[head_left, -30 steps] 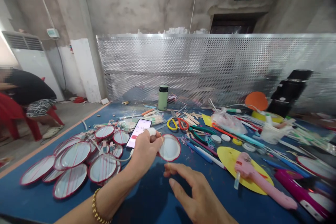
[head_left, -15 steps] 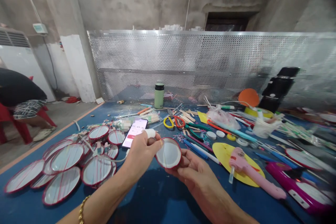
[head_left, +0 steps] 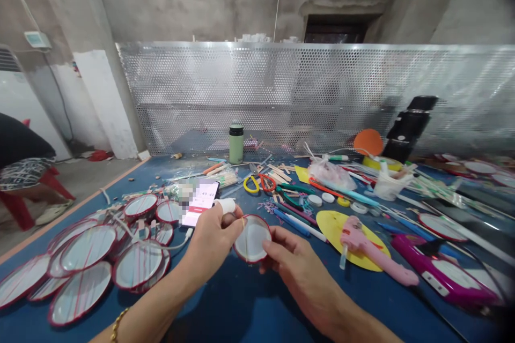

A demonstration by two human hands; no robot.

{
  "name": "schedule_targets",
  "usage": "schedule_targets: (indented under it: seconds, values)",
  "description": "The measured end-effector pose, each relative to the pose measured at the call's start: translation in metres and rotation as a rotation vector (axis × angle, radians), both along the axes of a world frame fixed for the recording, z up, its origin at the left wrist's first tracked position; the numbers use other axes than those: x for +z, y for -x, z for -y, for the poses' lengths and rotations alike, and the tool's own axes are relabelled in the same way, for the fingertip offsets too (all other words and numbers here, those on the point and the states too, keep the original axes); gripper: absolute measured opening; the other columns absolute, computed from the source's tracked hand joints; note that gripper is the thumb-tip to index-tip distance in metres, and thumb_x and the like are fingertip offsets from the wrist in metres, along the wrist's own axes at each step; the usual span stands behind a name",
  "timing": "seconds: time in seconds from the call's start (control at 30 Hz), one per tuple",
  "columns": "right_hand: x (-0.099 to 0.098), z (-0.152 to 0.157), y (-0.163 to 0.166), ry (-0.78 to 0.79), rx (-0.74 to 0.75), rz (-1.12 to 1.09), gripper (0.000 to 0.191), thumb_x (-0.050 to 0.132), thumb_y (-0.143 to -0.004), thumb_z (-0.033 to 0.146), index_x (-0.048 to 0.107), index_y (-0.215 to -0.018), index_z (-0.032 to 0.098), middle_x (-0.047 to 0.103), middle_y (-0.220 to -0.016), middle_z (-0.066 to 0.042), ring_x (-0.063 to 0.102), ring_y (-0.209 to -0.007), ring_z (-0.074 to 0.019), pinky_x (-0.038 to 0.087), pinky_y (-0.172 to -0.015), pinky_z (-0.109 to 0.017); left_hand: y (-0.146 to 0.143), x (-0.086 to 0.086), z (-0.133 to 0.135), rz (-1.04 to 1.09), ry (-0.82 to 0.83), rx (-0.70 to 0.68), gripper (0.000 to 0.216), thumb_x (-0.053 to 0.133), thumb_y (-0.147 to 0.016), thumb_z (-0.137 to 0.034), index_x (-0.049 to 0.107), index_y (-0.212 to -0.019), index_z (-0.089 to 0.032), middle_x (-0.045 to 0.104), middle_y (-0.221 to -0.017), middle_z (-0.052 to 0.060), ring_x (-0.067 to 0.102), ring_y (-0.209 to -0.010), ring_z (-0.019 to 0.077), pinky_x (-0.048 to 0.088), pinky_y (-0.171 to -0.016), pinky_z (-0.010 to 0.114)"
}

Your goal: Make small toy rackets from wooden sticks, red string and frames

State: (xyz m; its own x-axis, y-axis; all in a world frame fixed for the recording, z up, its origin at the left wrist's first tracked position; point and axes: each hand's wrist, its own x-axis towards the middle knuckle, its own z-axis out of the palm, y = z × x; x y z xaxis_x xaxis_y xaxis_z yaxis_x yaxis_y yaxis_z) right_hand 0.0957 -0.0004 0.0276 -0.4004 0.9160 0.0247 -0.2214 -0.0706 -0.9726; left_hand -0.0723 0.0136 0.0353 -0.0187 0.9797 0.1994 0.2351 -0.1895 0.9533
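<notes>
Between my hands is a small round white disc (head_left: pixel 252 240) with a red rim, a thin yellowish band running across its face. My left hand (head_left: pixel 219 228), a white wrap on one finger, is closed in a pinch at the disc's upper left rim, where the band shows at the fingertips. At the opposite side, my right hand (head_left: pixel 292 254) grips the right edge, thumb on the face and fingers behind. A lit phone (head_left: pixel 200 204) lies just beyond my left hand. Larger red-rimmed discs (head_left: pixel 89 246), strung with pinkish bands, are piled to the left.
Right of my hands lie a pink glue gun (head_left: pixel 374 257) on a yellow disc (head_left: pixel 328 225) and a purple device (head_left: pixel 442 273). Scissors (head_left: pixel 259 183), pens (head_left: pixel 295 222) and sticks (head_left: pixel 279 173) are strewn behind. A green bottle (head_left: pixel 236 144) stands before a perforated metal screen (head_left: pixel 225 80). A person (head_left: pixel 24 155) sits far left.
My right thumb has shifted further onto the disc's face. The disc has turned slightly within my hands. The whole view has swung a little to the right.
</notes>
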Motion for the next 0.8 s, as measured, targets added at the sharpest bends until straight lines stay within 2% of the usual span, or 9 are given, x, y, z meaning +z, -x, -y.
schedule_targets:
  seconds: [0.07,0.13,0.23,0.3,0.33,0.4,0.5,0.6,0.8]
  values:
    - [-0.001,-0.002,-0.005,-0.036,-0.025,0.117,0.026,0.064,-0.083,0.039,0.064,-0.092,0.014,0.062,-0.078,-0.002,0.056,-0.063,-0.0137,0.050,-0.056,-0.026,0.002,0.000,-0.001,-0.083,-0.003,-0.007,0.012,0.057,-0.082,-0.029,0.054,-0.079,-0.018,0.038,-0.051,-0.009,0.040,-0.048,0.0097,0.028,-0.048,0.021]
    - [0.004,-0.006,-0.017,-0.143,-0.082,0.248,0.031,0.062,-0.083,0.041,0.061,-0.102,0.016,0.063,-0.085,-0.004,0.058,-0.063,-0.0147,0.051,-0.052,-0.027,0.004,-0.001,-0.002,-0.217,-0.013,-0.011,0.009,0.055,-0.081,-0.026,0.054,-0.076,-0.018,0.039,-0.051,-0.009,0.039,-0.049,0.0103,0.028,-0.049,0.022]
    - [0.027,-0.017,-0.042,-0.549,-0.314,0.629,0.026,0.056,-0.088,0.031,0.059,-0.110,0.017,0.066,-0.093,-0.007,0.063,-0.071,-0.0168,0.051,-0.063,-0.029,0.006,-0.003,-0.004,-0.367,-0.014,-0.028,0.005,0.051,-0.080,-0.019,0.053,-0.075,-0.018,0.044,-0.051,-0.007,0.043,-0.050,0.0120,0.028,-0.049,0.023]
    - [0.044,-0.029,-0.056,-0.838,-0.428,0.946,0.016,0.052,-0.090,0.023,0.065,-0.098,0.017,0.069,-0.084,-0.006,0.063,-0.074,-0.0181,0.047,-0.070,-0.031,0.006,-0.005,-0.005,-0.409,-0.016,-0.043,0.006,0.050,-0.078,-0.015,0.052,-0.074,-0.019,0.045,-0.051,-0.007,0.044,-0.049,0.0125,0.027,-0.049,0.023]
    - [0.051,-0.035,-0.060,-0.914,-0.389,1.068,0.016,0.051,-0.091,0.022,0.067,-0.095,0.018,0.070,-0.083,-0.005,0.063,-0.073,-0.0178,0.045,-0.069,-0.030,0.006,-0.006,-0.005,-0.420,-0.021,-0.037,0.007,0.050,-0.077,-0.013,0.052,-0.073,-0.019,0.046,-0.051,-0.007,0.045,-0.049,0.0125,0.027,-0.049,0.023]
    - [0.059,-0.050,-0.062,-0.990,-0.219,1.283,0.018,0.051,-0.092,0.021,0.069,-0.092,0.019,0.071,-0.082,-0.004,0.065,-0.073,-0.0165,0.042,-0.065,-0.026,0.005,-0.009,-0.006,-0.450,-0.017,-0.022,0.008,0.050,-0.075,-0.012,0.053,-0.072,-0.019,0.049,-0.052,-0.005,0.047,-0.050,0.0128,0.027,-0.050,0.023]
    - [0.057,-0.071,-0.053,-1.027,0.012,1.555,0.018,0.054,-0.091,0.018,0.071,-0.086,0.018,0.074,-0.085,-0.006,0.067,-0.080,-0.0179,0.040,-0.066,-0.024,0.004,-0.013,-0.007,-0.504,0.041,-0.013,0.009,0.050,-0.076,-0.012,0.055,-0.074,-0.018,0.056,-0.059,-0.002,0.052,-0.055,0.0142,0.029,-0.053,0.024]
    - [0.047,-0.085,-0.044,-1.058,0.078,1.643,0.018,0.056,-0.090,0.014,0.073,-0.084,0.015,0.074,-0.088,-0.010,0.068,-0.086,-0.0214,0.039,-0.067,-0.025,0.004,-0.013,-0.007,-0.523,0.078,-0.009,0.013,0.049,-0.076,-0.007,0.056,-0.078,-0.017,0.059,-0.063,0.000,0.055,-0.060,0.0149,0.032,-0.055,0.024]
    - [0.037,-0.089,-0.047,-1.152,0.190,1.730,0.020,0.053,-0.088,0.011,0.071,-0.081,0.014,0.072,-0.086,-0.011,0.066,-0.081,-0.0214,0.036,-0.062,-0.027,0.005,-0.007,-0.006,-0.369,0.112,-0.003,0.024,0.047,-0.076,-0.006,0.055,-0.096,-0.016,0.047,-0.054,-0.007,0.048,-0.052,0.0137,0.032,-0.050,0.024]
